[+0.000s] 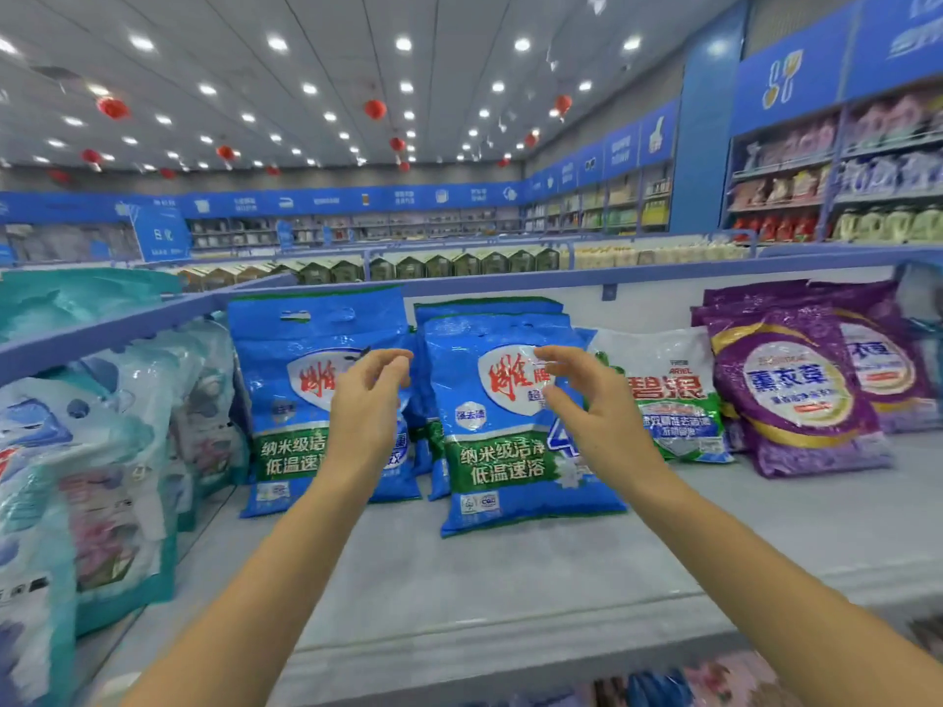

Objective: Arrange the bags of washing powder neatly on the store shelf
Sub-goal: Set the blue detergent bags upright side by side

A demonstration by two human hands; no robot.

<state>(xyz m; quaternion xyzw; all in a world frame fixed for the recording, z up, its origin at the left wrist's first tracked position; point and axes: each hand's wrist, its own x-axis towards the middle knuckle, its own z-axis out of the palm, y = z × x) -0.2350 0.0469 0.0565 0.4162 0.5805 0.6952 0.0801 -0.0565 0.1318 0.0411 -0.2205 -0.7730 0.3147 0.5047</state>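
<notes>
Both hands are raised with fingers loosely bent and apart, holding nothing: the left hand (365, 400) before one blue bag (286, 400), the right hand (592, 405) before the front blue bag (500, 431) beside it. These bags lean upright on the shelf (510, 579), with a white-green bag (673, 395) and purple bags (796, 395) to their right.

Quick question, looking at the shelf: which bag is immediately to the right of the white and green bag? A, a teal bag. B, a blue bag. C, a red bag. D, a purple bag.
D: the purple bag sits directly to the right of the white and green bag, while the front blue bag is on its left.
</notes>
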